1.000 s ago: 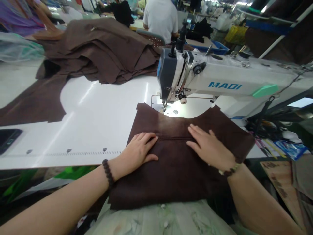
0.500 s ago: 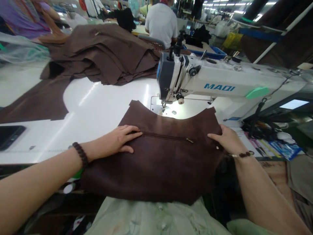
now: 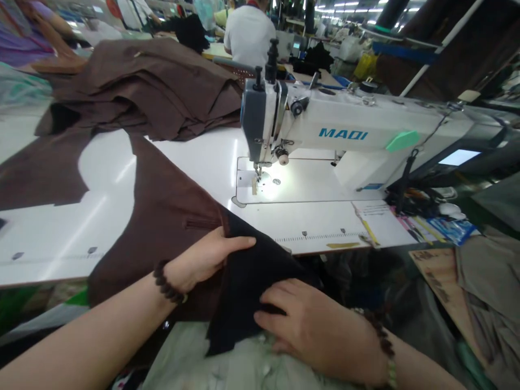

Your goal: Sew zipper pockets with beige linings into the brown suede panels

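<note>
A dark brown leather-like panel (image 3: 162, 189) lies partly on the table, its right part turned over to show a black backing (image 3: 247, 276). A zipper slit (image 3: 203, 223) runs across the brown face beside the fold. My left hand (image 3: 213, 252) is closed on the panel at this fold, thumb stretched over the black side and the other fingers largely hidden. Lower down, my right hand (image 3: 300, 319) rests on the black backing with its fingers apart and slightly bent. Ahead of both hands stands a white sewing machine (image 3: 325, 122), its needle area lit and without cloth under it.
A heap of brown panels (image 3: 162, 86) lies at the back left of the white table (image 3: 199, 157). Pens and papers (image 3: 418, 225) are at the right edge, with grey-brown cloth (image 3: 491, 276) below. A person in a white shirt (image 3: 249, 33) sits beyond the machine.
The panel has moved left and away from the needle area, and its right part is folded over, showing black backing. My right hand has moved left and down onto it; my left hand now grips the fold.
</note>
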`<state>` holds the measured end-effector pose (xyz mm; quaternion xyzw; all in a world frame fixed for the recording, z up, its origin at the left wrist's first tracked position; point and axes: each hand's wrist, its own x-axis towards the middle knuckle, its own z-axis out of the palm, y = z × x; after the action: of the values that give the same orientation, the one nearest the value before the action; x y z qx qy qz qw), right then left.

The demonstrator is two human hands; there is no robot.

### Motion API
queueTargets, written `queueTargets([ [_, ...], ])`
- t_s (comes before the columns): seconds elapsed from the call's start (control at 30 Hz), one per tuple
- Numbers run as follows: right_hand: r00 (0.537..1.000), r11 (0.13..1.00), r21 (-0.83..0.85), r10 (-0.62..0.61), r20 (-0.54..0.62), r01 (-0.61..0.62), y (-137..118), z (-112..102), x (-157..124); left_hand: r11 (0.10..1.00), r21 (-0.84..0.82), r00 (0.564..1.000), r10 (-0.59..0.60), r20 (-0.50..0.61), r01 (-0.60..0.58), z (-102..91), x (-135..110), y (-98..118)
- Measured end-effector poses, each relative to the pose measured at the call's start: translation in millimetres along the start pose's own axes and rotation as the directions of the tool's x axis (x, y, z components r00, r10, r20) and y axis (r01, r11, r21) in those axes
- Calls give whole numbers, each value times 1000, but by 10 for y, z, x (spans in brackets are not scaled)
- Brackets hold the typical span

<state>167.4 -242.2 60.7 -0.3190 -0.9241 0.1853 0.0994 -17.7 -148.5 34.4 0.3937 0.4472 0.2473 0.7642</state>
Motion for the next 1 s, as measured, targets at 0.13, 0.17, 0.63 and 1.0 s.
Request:
queueTargets([
  [0.13,926,877,449,298,-233,-169,294,-140,-192,993,10,993,115,-29,-115,-147,61,-111],
  [0.17,854,840,479,429,-294,-257,377,-165,-215,992,8,992,124,-9,-124,-189,55,-121],
  [0.63,914,853,390,401,-61,-347,473,-25,93,911,360,979,168,118,-200,-475,-32,-176],
  [1.0,820,694,638,548,-167,-334,411,135,28,735,574,933,276,231,-360,-536,-83,-136],
])
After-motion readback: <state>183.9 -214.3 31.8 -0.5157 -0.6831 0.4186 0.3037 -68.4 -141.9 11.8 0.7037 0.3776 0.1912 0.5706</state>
